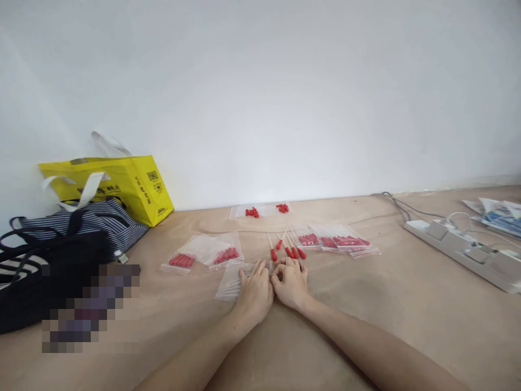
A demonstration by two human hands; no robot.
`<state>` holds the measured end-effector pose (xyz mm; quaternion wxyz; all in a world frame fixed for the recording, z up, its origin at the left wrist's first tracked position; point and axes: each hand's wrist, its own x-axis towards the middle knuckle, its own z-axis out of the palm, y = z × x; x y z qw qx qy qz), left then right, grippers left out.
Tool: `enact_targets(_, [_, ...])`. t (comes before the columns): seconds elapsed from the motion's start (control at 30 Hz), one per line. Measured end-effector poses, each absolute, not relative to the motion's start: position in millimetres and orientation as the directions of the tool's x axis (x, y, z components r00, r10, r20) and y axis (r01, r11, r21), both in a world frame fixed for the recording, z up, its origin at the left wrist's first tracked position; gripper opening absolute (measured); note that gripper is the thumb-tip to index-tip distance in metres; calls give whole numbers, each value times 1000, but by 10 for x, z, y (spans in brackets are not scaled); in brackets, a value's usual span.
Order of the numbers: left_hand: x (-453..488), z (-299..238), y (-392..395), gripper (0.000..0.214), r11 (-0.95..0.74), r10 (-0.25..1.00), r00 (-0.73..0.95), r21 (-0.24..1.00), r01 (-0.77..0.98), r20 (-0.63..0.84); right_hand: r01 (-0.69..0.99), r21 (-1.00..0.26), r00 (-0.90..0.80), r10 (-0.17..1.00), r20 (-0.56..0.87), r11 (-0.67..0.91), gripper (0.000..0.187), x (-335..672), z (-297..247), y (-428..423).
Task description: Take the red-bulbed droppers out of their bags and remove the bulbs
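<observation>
My left hand (255, 292) lies on a small stack of clear zip bags (230, 282), fingers pinched at the bags' right edge. My right hand (290, 281) is curled beside it, fingertips pinching the same bag edge. Just beyond my fingers lie several loose red-tipped clear sticks (287, 248). Filled bags with red pieces (337, 240) lie to the right, two more filled bags (205, 255) to the left, and a flat bag with red pieces (260, 210) near the wall.
A yellow tote bag (122, 184) and a striped bag (89, 222) stand at the left by the wall, with a black bag (36, 282) in front. A white power strip (459, 247) with cables lies at the right, papers (496, 214) beyond it.
</observation>
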<state>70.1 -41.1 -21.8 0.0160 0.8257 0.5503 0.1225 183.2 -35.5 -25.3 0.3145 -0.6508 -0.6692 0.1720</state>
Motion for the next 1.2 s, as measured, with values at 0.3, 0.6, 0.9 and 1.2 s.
enact_targets(0.3, [612,-152,-444,24,-410,907,355,279,869,228,746,-657,62,970,234,111,13,1872,-274,-398])
enact_targets(0.6, [59,-83,-530,47,-518,854,516,217,827,71,695,-605,-219,916,337,388,7,2058,-237,-390])
enact_targets(0.9, [63,-118,-524,49,-497,867,496,176,850,54,509,-570,-486,762,429,645,13,2057,-226,-347])
enact_targets(1.2, [61,-117,-534,47,-496,868,489,201,845,88,592,-666,-385,885,261,454,35,1980,-189,-352])
